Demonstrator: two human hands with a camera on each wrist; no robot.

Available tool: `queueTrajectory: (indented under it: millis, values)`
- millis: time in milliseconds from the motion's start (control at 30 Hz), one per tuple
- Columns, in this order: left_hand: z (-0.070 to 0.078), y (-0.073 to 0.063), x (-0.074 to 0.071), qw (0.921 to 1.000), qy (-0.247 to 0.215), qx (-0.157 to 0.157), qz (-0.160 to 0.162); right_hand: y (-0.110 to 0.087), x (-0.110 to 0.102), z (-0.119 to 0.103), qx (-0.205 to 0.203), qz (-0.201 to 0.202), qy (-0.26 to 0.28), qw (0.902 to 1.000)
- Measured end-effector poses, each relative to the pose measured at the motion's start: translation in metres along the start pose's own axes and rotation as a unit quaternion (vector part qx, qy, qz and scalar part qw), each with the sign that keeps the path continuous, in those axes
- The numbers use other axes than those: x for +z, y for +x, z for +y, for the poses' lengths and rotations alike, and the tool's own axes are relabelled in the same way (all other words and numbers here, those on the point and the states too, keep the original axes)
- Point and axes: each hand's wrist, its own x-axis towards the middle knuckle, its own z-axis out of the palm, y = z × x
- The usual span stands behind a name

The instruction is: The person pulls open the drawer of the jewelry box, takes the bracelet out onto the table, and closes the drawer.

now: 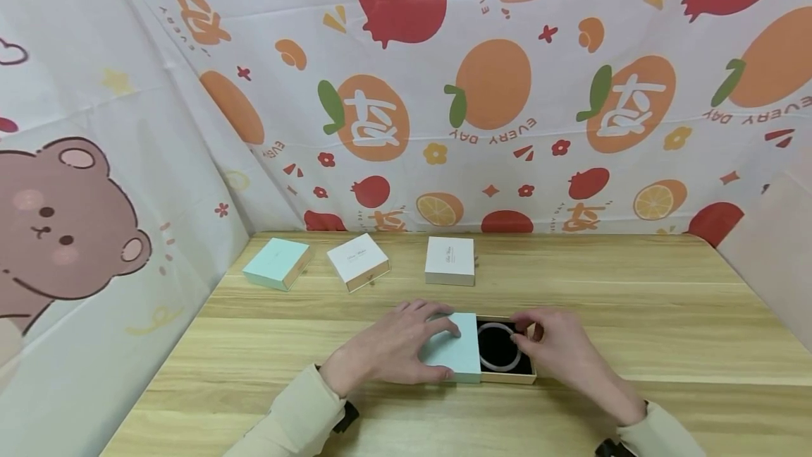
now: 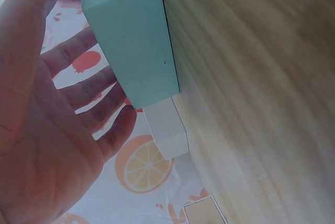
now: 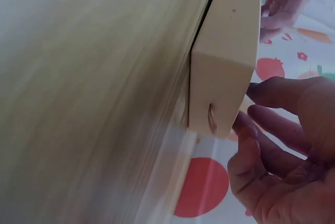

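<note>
A mint-green box sleeve [image 1: 466, 351] lies on the table, and its drawer [image 1: 507, 377] is slid partly out to the right. Inside the drawer, a pale ring-shaped bracelet [image 1: 482, 345] lies on black lining. My left hand [image 1: 406, 348] holds the sleeve, thumb at the near edge and an index finger bent onto the top. At the drawer's right end, my right hand [image 1: 561, 344] has its thumb and finger at the bracelet's right rim. Whether they pinch the bracelet is hidden. A small ribbon pull [image 3: 212, 119] sticks out of the drawer's end face.
Farther back stand another mint box [image 1: 277, 261], a white box with a tan side [image 1: 358, 259] and a white box with a grey side [image 1: 450, 258]. A fruit-print cloth [image 1: 438, 125] hangs behind the table [image 1: 634, 302]; a bear-print cloth [image 1: 63, 231] hangs at the left.
</note>
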Motion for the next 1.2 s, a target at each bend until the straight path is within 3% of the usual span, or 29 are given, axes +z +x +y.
queueTrajectory:
  millis: [267,433,800,1033,1200]
  values:
    - [0.001,-0.001,-0.001,1.0000,-0.001,0.001,0.001,0.009,0.005,-0.010,0.034,-0.046,-0.046,0.9973]
    - [0.000,0.000,-0.001,1.0000,-0.001,-0.002,-0.003,0.012,0.004,-0.013,0.046,-0.054,-0.051,0.9962]
    - [0.000,-0.001,0.000,1.0000,0.005,0.005,0.002,0.015,0.007,-0.017,0.101,-0.039,-0.020,0.9939]
    - [0.000,-0.001,0.000,0.9999,0.010,0.008,0.011,0.010,-0.009,-0.017,0.119,-0.050,-0.004,0.9916]
    - [0.002,-0.003,0.001,0.9997,0.015,0.011,0.016,0.003,-0.019,-0.012,0.139,-0.066,0.035,0.9874]
